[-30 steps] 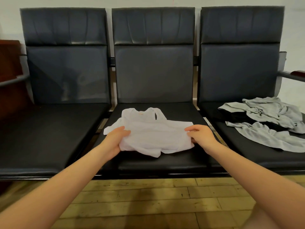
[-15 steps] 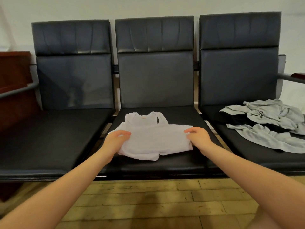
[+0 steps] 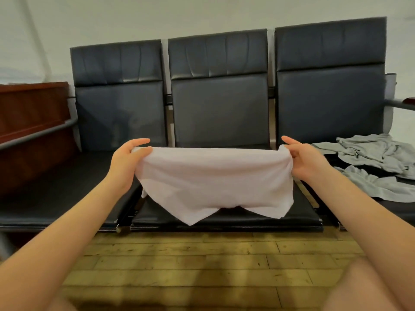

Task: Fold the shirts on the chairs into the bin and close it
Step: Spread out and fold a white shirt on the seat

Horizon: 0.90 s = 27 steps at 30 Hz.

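Above the middle black padded chair seat (image 3: 224,217), left hand (image 3: 125,162) and right hand (image 3: 307,160) are pinching a half-folded white cotton shirt (image 3: 213,180); crumpled grey shirts (image 3: 377,162) are waiting right, bin unseen.

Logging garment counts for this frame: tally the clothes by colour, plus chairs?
White garments: 1, the white shirt, pinched at its top corners by the left hand and right hand above the middle chair.
Grey garments: a crumpled grey pile on the right chair; it looks like 2, but I cannot tell for sure.
Chairs: 3, counting the left chair.
Total: 6 if so.
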Each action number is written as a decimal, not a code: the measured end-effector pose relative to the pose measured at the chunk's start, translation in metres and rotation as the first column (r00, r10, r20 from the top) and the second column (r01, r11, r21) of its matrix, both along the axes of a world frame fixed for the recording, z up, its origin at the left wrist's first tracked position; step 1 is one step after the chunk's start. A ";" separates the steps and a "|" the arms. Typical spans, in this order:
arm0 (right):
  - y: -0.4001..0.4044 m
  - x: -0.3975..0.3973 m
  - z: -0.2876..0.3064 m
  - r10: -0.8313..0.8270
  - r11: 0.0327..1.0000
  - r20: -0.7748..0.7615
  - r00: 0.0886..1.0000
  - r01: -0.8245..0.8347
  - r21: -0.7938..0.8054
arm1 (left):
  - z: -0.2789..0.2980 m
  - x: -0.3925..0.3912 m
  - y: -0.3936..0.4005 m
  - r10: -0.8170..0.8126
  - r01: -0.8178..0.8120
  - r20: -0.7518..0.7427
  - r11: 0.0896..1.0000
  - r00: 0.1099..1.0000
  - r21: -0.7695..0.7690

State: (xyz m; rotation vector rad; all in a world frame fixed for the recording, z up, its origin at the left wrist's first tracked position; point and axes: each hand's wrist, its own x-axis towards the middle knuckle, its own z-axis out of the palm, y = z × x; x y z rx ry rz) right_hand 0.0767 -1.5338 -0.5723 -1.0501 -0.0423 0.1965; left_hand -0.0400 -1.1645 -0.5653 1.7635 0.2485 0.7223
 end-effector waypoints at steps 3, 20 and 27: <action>-0.004 -0.006 -0.010 0.068 0.985 -0.074 0.995 -0.079 -0.156 | -0.004 -0.011 -0.003 -0.055 0.056 -0.143 0.998 0.988 0.002; 0.090 0.044 -0.102 0.270 -0.159 0.201 0.942 0.250 -0.955 | -0.108 -0.004 0.002 0.104 0.187 -0.522 0.860 0.847 0.475; 0.111 0.082 -0.101 0.150 0.149 0.351 0.924 0.330 -0.932 | -0.102 0.028 0.009 0.071 0.147 -0.420 0.873 0.905 0.464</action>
